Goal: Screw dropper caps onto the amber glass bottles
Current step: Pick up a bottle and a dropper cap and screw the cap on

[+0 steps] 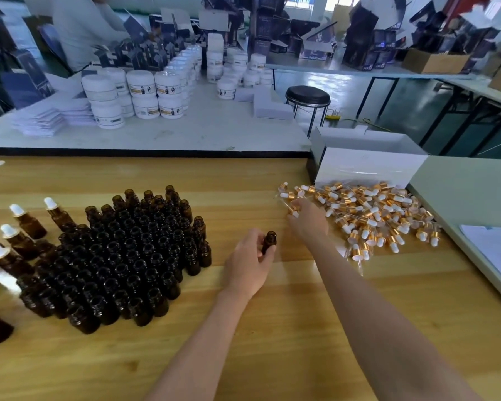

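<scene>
I'm watching the L hand [248, 263] gripping one uncapped amber bottle [269, 241], upright at its fingertips. The R hand [308, 219] is lying on the left edge of the dropper caps [373, 215] pile, fingers curling over one cap; can't tell if it's gripped.

A bare lane of table [287, 328] ran between the packed bottles [122, 256] and the caps [368, 215], with only the left hand [248, 264] and right hand [307, 218] in it. A white box [368, 166] walled the caps' far side; capped bottles [26, 224] crowded the left, and the near table lay open.
</scene>
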